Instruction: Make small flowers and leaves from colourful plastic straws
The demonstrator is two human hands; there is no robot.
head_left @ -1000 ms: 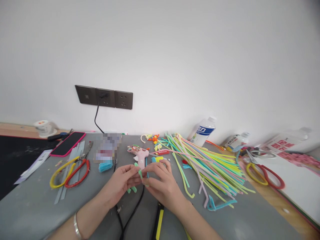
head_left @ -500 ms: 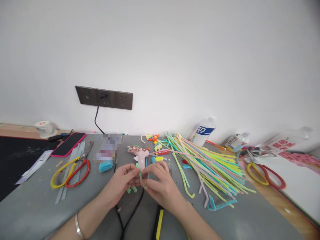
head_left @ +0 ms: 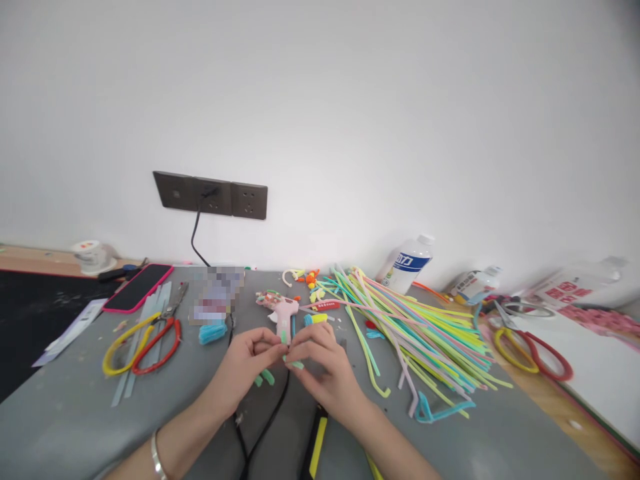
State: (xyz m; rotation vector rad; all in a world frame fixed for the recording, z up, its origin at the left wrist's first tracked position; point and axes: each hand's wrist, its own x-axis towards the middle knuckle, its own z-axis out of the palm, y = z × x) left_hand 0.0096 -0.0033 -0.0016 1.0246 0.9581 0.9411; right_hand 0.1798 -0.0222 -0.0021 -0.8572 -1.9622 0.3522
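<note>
My left hand [head_left: 245, 367], with a bracelet at the wrist, is closed, its thumb and index finger pinching a short pale green pipe cleaner [head_left: 284, 337] whose tip shows above the fingertips. Facing it, my right hand [head_left: 325, 367] has its thumb and fingers closed on a green piece of pipe cleaner [head_left: 295, 364]. The fingertips of both hands nearly meet, and whether the two green bits are joined I cannot tell. Just behind the hands lies a pink glue gun [head_left: 284, 311]. More short green pieces [head_left: 267, 377] rest on the table under my left hand.
A bundle of pastel pipe cleaners [head_left: 420, 327] spreads to the right, with a white bottle [head_left: 407, 263] behind. On the left lie yellow-and-red-handled cutters [head_left: 160, 333], glue sticks [head_left: 131, 380] and a phone [head_left: 139, 289]. Scissors [head_left: 535, 353] lie far right. A black cable [head_left: 270, 420] crosses the front.
The fingertips have shifted slightly. The green piece at my right fingers now lies more sideways, and that hand's fingers have lifted a little. The surroundings stay as they were.
</note>
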